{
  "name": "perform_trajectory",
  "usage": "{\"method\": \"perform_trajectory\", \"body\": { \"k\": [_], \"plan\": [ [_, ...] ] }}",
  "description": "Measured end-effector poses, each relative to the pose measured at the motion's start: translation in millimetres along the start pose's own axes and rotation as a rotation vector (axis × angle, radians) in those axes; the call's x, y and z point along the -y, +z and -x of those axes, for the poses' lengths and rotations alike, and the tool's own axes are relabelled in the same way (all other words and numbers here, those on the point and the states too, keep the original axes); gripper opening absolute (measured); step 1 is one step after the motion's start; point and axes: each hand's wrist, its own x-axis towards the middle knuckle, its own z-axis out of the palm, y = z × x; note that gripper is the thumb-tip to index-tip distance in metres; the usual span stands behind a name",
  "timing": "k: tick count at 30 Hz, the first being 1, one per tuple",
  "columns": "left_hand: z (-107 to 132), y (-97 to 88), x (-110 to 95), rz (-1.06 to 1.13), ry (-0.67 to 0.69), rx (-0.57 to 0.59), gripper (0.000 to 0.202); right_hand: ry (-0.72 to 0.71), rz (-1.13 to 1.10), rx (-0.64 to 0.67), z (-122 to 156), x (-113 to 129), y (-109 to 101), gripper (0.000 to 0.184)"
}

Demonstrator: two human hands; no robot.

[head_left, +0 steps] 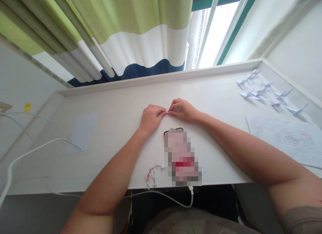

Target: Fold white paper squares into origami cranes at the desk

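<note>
Both my hands rest on the white desk [120,153] near its middle, fingertips meeting. My left hand [150,117] and my right hand [183,110] are closed in a pinch on a small piece of white paper [167,110], of which only a sliver shows between the fingers. A phone [182,158], blurred out, lies just below my hands with a charm strap [151,176] at its lower left and a white cable [176,200] plugged into its near end.
Several folded white paper cranes [266,91] sit at the far right of the desk. A lined written sheet [286,136] lies at the right edge. Small white paper sheets [84,130] lie at the left, beside white cables [30,150]. A striped curtain [113,36] hangs behind.
</note>
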Motion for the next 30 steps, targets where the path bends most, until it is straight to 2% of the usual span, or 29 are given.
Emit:
{"method": "perform_trajectory", "body": {
  "k": [8, 12, 22, 30],
  "plan": [
    [-1, 3.7, -3, -0.028, -0.009, -0.018, 0.011, 0.007, 0.067, -0.034, -2, -4, 6, 0.02],
    [0, 4.7, -4, -0.036, -0.027, -0.041, 0.013, -0.011, -0.007, -0.006, 1, -3, 2, 0.016],
    [-2, 7.9, -2, -0.011, -0.042, -0.053, 0.016, 0.12, -0.006, -0.068, -3, 2, 5, 0.012],
    [-7, 11.2, -3, 0.025, -0.092, -0.057, 0.013, 0.158, -0.003, -0.102, -4, 6, 5, 0.011]
  ]
}}
